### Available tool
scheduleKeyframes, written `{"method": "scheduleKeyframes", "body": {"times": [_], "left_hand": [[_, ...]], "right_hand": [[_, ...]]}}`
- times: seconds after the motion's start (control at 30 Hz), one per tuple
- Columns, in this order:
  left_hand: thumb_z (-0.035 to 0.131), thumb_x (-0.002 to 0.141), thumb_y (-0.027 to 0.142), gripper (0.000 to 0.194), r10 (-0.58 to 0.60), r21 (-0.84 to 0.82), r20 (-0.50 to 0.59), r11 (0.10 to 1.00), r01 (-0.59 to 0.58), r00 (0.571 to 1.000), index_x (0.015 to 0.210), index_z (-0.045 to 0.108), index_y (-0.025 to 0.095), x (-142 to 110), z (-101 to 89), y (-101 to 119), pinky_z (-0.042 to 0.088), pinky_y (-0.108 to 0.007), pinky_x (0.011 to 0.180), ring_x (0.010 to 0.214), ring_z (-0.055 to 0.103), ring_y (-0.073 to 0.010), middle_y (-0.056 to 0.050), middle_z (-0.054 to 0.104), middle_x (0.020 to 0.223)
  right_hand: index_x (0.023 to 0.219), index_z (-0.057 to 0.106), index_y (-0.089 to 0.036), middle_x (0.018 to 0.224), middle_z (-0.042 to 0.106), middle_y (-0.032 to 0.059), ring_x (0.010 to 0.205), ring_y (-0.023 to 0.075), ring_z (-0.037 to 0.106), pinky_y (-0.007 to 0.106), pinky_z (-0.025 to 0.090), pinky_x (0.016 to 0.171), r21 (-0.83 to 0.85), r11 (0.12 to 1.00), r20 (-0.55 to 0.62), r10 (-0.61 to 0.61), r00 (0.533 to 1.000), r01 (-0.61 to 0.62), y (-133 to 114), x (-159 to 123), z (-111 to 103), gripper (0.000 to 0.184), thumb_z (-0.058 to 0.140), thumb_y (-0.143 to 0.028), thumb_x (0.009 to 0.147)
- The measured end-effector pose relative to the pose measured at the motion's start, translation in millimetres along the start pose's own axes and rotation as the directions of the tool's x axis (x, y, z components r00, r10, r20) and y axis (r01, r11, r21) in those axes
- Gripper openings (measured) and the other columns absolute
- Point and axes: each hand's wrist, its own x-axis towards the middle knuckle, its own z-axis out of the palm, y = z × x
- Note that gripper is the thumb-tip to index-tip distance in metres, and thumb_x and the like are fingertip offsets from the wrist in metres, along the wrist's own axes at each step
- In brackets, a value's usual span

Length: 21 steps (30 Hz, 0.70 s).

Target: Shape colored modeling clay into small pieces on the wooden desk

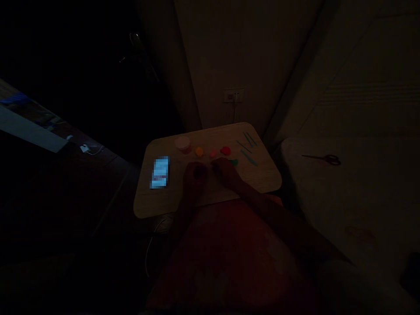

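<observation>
In dim light my left hand (193,177) is over the small wooden table (149,201), its fingers curled round something dark that I cannot make out. My right hand (225,169) is close beside it with the fingers pressed together; whatever they may hold is hidden. Just past my hands lie lumps that look like modelling clay: an orange lump (199,152), a pink lump (213,153) and a red lump (225,150). A green lump (233,162) is nearest my right hand, partly covered by it.
A lidded tub (183,143) stands at the table's back left. A lit phone (160,172) lies on the left side. Several thin teal tools (249,157) lie at the right. Scissors (323,159) rest on a pale surface beyond. A wall socket (233,95) has a cable plugged in.
</observation>
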Motion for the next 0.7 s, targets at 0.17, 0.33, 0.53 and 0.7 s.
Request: {"method": "scheduleKeyframes", "body": {"times": [0.17, 0.33, 0.53, 0.7], "left_hand": [[0.072, 0.078, 0.02, 0.02, -0.005, 0.001, 0.012, 1.0, 0.005, 1.0, 0.098, 0.07, 0.021, 0, -0.1, -2, 0.053, -0.036, 0.094, 0.099, 0.065, -0.0216, -0.005, 0.07, 0.103], [0.074, 0.08, 0.026, 0.034, -0.1, -0.155, 0.006, 0.983, 0.1, 0.995, 0.112, 0.066, 0.02, -1, 3.3, -4, 0.054, -0.036, 0.095, 0.101, 0.069, -0.021, -0.007, 0.073, 0.11], [0.068, 0.086, 0.03, 0.027, -0.073, -0.101, 0.082, 0.992, 0.081, 0.994, 0.111, 0.068, 0.02, -2, 2.0, 0, 0.055, -0.035, 0.092, 0.1, 0.069, -0.0217, -0.007, 0.075, 0.11], [0.068, 0.088, 0.033, 0.028, -0.055, -0.081, 0.135, 0.995, 0.066, 0.989, 0.112, 0.07, 0.019, -2, 0.5, 1, 0.056, -0.035, 0.09, 0.098, 0.07, -0.0225, -0.007, 0.076, 0.109]], "right_hand": [[0.119, 0.065, -0.017, 0.118, 0.064, 0.0159, 0.115, 0.0297, 0.056, 0.047, 0.046, 0.104, 0.032, 0.999, -0.006, -0.016, 1.0, 0.016, -2, 1, -2, 0.032, 0.056, -0.014, 0.088], [0.129, 0.061, -0.019, 0.126, 0.059, 0.0158, 0.122, 0.0312, 0.052, 0.049, 0.044, 0.109, 0.039, 0.995, -0.011, -0.092, 0.996, 0.092, -13, 2, -9, 0.042, 0.067, -0.025, 0.088], [0.131, 0.062, -0.02, 0.128, 0.059, 0.0171, 0.12, 0.0315, 0.053, 0.051, 0.045, 0.106, 0.033, 0.99, 0.009, -0.138, 0.99, 0.138, -17, 2, -9, 0.043, 0.07, -0.033, 0.091], [0.125, 0.066, -0.018, 0.122, 0.061, 0.0167, 0.117, 0.0301, 0.054, 0.049, 0.048, 0.103, 0.054, 0.991, -0.004, -0.124, 0.992, 0.124, -15, 2, -9, 0.033, 0.063, -0.032, 0.096]]}}
